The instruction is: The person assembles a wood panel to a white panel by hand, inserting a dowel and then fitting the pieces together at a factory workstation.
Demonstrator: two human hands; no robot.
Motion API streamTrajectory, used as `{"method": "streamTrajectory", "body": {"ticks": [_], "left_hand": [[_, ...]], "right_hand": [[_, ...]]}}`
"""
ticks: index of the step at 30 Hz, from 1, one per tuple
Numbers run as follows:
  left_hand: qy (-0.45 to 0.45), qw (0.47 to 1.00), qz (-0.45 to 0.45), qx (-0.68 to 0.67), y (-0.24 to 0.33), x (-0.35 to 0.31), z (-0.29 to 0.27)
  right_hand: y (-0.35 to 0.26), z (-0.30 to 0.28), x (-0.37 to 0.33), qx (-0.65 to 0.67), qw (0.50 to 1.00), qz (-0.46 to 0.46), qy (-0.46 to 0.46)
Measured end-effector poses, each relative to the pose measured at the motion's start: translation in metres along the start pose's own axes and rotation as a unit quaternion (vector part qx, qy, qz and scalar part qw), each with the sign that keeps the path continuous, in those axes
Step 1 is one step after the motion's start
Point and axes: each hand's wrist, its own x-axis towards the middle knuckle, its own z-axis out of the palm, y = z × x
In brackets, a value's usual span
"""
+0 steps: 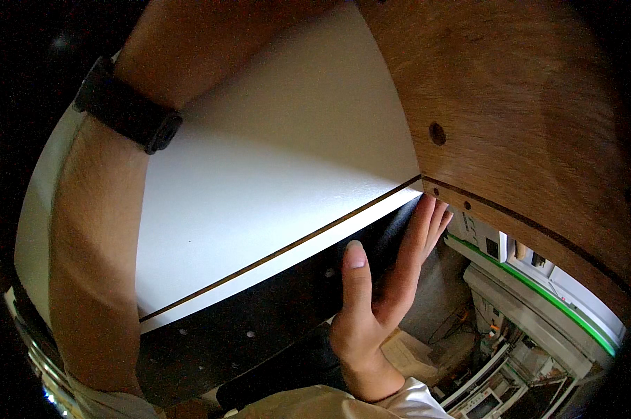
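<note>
Head view: large white laminated flat panel (273,160), stiff, likely heavy, slick-faced; propped against brown wooden side board (525,105). Right hand (378,293) spread flat under lower edge. Left hand out of frame, grip untellable; best held by edges.

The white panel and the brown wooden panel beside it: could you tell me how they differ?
The white panel is smooth, plain and brightly lit; the wooden panel is brown, grained and has small round holes. The right hand reaches the white panel's lower edge, below the wooden one. Both are flat boards meeting at a corner.
</note>
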Motion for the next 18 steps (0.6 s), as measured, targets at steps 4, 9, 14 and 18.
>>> {"method": "streamTrajectory", "body": {"ticks": [4, 9, 14, 18], "left_hand": [[-0.006, 0.996, -0.008, -0.092, -0.029, 0.003, 0.007], [-0.002, 0.999, 0.030, -0.027, -0.025, -0.011, 0.003], [-0.026, 0.998, 0.020, -0.059, -0.019, -0.022, -0.004], [-0.048, 0.998, 0.014, -0.045, -0.002, -0.006, -0.022]], "right_hand": [[0.000, 0.002, -0.002, -0.006, 1.000, -0.007, -0.006], [0.000, 0.008, -0.007, -0.028, 0.999, -0.011, -0.017], [0.001, 0.015, -0.018, -0.040, 0.999, -0.029, -0.023], [-0.008, -0.003, -0.009, -0.027, 0.999, -0.041, -0.022]]}}
